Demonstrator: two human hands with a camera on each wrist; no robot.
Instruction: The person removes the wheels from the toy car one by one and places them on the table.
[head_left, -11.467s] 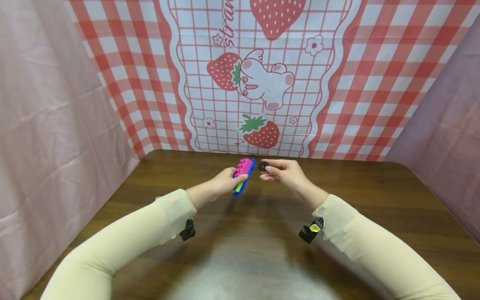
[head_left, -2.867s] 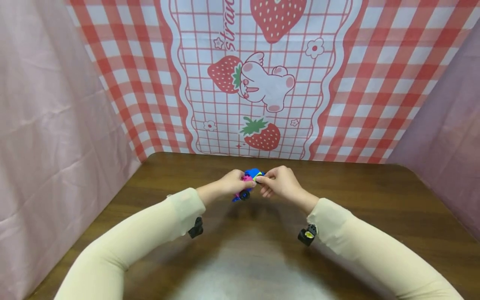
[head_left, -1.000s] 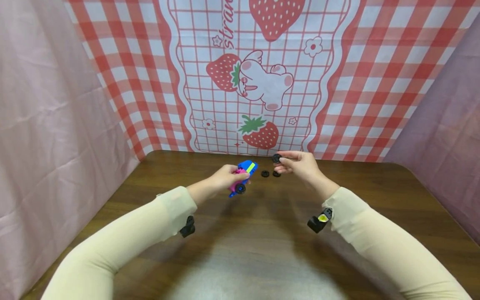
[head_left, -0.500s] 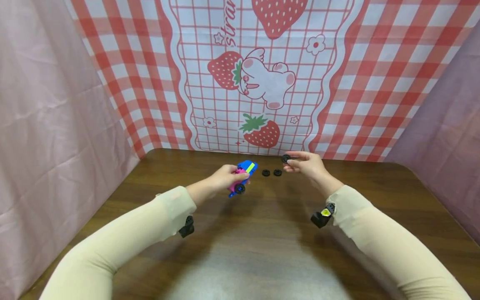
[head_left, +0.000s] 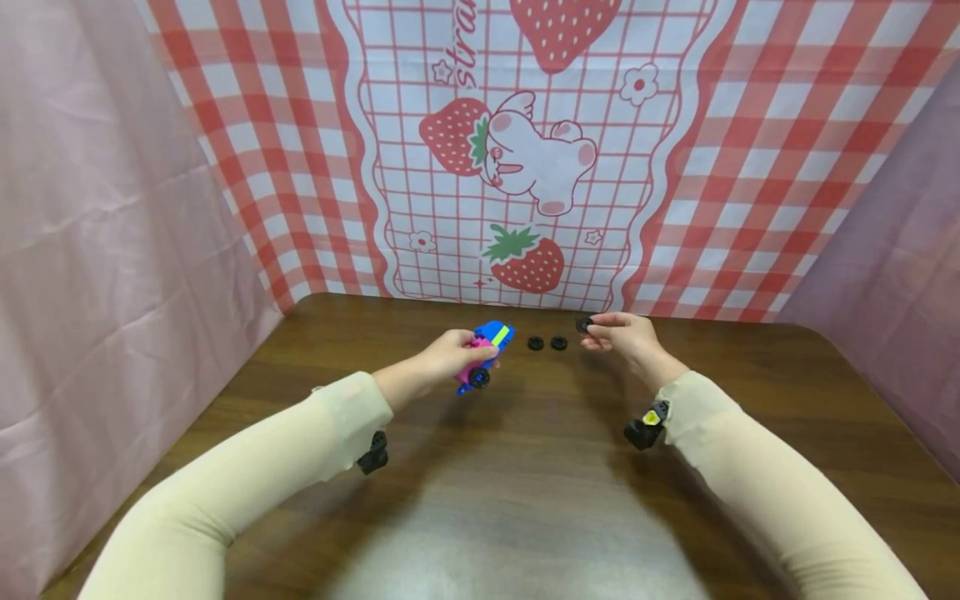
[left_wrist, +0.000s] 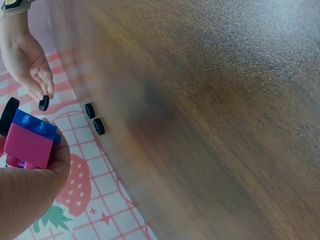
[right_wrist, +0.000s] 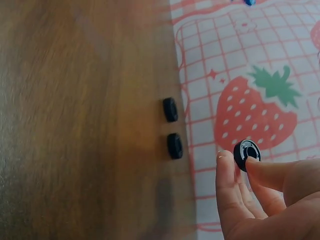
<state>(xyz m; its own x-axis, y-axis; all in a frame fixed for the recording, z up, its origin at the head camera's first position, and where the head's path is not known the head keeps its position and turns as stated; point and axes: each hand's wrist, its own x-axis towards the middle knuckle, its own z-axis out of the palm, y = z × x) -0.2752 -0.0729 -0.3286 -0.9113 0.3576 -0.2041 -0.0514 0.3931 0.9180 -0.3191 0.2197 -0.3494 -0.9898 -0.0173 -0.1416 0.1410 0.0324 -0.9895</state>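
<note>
My left hand (head_left: 448, 357) grips a toy car (head_left: 492, 333) of pink and blue building bricks with a lime stripe, held above the table. One black wheel (head_left: 479, 378) sits on the car's near end; the palm and fingers hide part of the body. Between thumb and fingers, my right hand (head_left: 628, 340) pinches a loose black wheel (head_left: 584, 325), seen close up as a ring-shaped wheel (right_wrist: 247, 154) in the right wrist view. To its left, two more black wheels, a left one (head_left: 535, 342) and a right one (head_left: 558, 342), lie flat on the table.
The brown wooden table (head_left: 480, 467) ends at a hanging strawberry-print cloth (head_left: 525, 167) just behind the loose wheels. A pink curtain (head_left: 112, 250) hangs on the left and another curtain (head_left: 892, 275) on the right. Both wrists carry small black cameras.
Over the last second my right hand has moved right and slightly down with its wheel, away from the two wheels on the table. The left hand stays nearly still with the toy car.
</note>
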